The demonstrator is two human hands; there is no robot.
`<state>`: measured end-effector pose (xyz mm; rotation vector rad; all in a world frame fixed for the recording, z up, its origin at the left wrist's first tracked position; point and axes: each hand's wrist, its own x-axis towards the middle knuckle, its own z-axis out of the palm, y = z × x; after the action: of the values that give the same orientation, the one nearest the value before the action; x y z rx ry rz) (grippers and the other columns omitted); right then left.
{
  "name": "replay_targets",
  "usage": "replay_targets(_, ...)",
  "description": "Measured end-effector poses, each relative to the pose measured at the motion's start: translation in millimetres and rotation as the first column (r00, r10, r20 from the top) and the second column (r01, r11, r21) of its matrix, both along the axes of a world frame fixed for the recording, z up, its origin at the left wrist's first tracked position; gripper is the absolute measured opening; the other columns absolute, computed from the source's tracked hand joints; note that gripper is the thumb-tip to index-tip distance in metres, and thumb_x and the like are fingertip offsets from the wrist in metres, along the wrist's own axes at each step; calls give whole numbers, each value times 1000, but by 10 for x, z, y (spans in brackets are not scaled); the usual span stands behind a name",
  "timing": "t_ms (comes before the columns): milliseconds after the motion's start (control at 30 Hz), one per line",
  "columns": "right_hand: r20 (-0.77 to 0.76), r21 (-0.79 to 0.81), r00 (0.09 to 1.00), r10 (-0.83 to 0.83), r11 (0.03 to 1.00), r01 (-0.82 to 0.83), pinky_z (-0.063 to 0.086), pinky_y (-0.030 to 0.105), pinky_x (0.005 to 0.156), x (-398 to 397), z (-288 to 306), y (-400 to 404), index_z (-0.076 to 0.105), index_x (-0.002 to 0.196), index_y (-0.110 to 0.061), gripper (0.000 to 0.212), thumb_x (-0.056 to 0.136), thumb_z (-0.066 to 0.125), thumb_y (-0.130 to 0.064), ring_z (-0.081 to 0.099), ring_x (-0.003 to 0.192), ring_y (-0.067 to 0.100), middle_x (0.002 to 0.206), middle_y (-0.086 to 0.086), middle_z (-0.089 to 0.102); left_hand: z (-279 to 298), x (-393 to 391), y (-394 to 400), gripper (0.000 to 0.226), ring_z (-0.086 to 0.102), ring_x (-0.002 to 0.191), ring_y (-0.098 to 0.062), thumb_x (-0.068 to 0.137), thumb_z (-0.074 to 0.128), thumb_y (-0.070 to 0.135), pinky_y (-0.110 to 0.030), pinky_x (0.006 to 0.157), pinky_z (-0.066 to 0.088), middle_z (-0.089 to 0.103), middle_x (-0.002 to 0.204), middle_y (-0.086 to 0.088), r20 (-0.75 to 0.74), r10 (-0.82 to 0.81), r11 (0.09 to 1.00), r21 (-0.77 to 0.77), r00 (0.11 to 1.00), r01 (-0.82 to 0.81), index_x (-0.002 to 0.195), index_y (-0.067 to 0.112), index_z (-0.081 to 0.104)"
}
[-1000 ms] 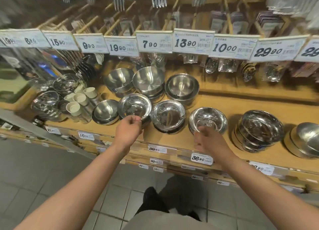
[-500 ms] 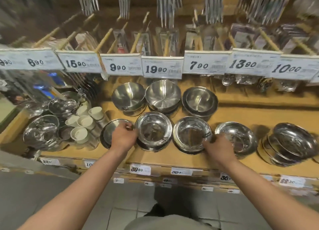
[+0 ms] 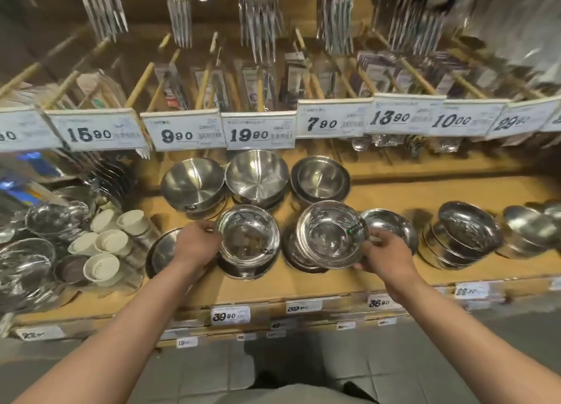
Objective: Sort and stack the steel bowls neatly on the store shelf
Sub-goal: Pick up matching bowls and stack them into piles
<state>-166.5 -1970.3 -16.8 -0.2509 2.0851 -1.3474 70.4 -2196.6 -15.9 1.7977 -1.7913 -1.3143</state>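
Note:
Shiny steel bowls stand in two rows on the wooden shelf [image 3: 303, 285]. My left hand [image 3: 194, 245] grips the left rim of a front bowl [image 3: 249, 239] that sits on a small stack. My right hand [image 3: 385, 255] holds the right rim of a second front bowl [image 3: 329, 236], tilted and lifted a little above the stack under it [image 3: 293, 258]. Behind them stand three larger bowls [image 3: 192, 183] [image 3: 256, 174] [image 3: 320, 179]. A shallow bowl [image 3: 391, 224] lies just right of my right hand, and a flat dish [image 3: 162, 249] is partly hidden by my left hand.
White cups [image 3: 106, 245] and glassy dishes [image 3: 45, 221] crowd the shelf's left end. More steel bowl stacks [image 3: 464, 236] sit at the right. Price tags [image 3: 258, 130] and hanging cutlery [image 3: 261, 24] overhang the back row. Bare shelf lies behind the right stacks.
Both hands have closed on bowl rims. The right hand's bowl has come up off its stack and tilted. The camera has moved closer and to the left.

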Motion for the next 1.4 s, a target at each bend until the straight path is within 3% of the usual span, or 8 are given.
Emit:
replay_targets(100, 29, -13, 999, -19, 1000, 20, 63, 38, 62, -167, 28, 100, 68, 114, -8, 19, 98, 60, -2, 73, 66, 24, 91, 16, 76, 48, -23, -5, 3, 73, 88, -29, 77, 75, 21, -49, 85, 61, 77, 87, -3, -68, 40, 999, -28, 997, -42, 77, 23, 76)
replay_targets(267, -21, -44, 996, -88, 995, 87, 56, 22, 51, -494, 18, 310, 68, 107, -10, 18, 94, 62, 1, 73, 64, 19, 105, 9, 72, 181, -231, 143, 14, 74, 89, -35, 80, 70, 6, -56, 83, 61, 78, 87, -12, -123, 2, 1000, -8, 992, -3, 85, 16, 79)
replay_targets(433, 14, -11, 995, -101, 995, 101, 61, 30, 56, -748, -14, 509, 64, 121, -7, 28, 94, 62, 0, 70, 55, 20, 110, 15, 71, 293, -576, 453, 15, 76, 65, -27, 81, 71, -1, -57, 73, 63, 77, 73, -10, -112, -28, 999, 13, 993, 30, 82, 13, 77)
replay_targets(533, 31, 6, 997, -77, 997, 77, 63, 35, 64, -857, -42, 608, 59, 131, -7, 37, 95, 61, 1, 69, 58, 23, 117, 17, 69, 297, -752, 602, 13, 76, 75, -39, 84, 69, -3, -58, 75, 62, 77, 82, -19, -155, -3, 997, 81, 988, 16, 87, 7, 76)
replay_targets(633, 25, 3, 998, -57, 998, 57, 63, 36, 62, -924, -60, 674, 62, 126, -8, 32, 96, 59, 1, 68, 66, 26, 112, 15, 72, 261, -904, 743, 9, 69, 71, -26, 84, 67, -4, -38, 71, 59, 77, 84, -18, -197, 8, 994, 112, 980, 15, 88, -1, 74)
replay_targets(800, -71, 60, 997, 34, 998, -30, 61, 56, 78, -995, -20, 624, 64, 115, -13, 22, 96, 58, -5, 71, 76, 30, 102, 9, 72, 213, -1029, 920, 19, 71, 82, -22, 87, 62, -7, -31, 69, 62, 75, 98, -20, -266, 115, 966, 255, 957, -45, 104, -3, 68)
replay_targets(1067, -27, 111, 994, 109, 988, -105, 63, 48, 77, -1041, -12, 525, 56, 127, -10, 31, 97, 61, -7, 75, 66, 26, 103, 8, 69, 220, -1013, 1098, 15, 72, 63, -14, 90, 59, -7, -21, 49, 54, 73, 86, -12, -314, 234, 947, 288, 920, -143, 93, 7, 63)
replay_targets(1400, 110, 96, 990, 83, 991, -94, 63, 42, 79, -935, -37, 545, 59, 117, 0, 25, 95, 66, -11, 75, 66, 19, 97, 16, 72, 228, -1003, 1204, 16, 72, 79, -21, 91, 63, -4, -24, 54, 58, 73, 89, -12, -301, 241, 946, 283, 923, -155, 89, 12, 61)
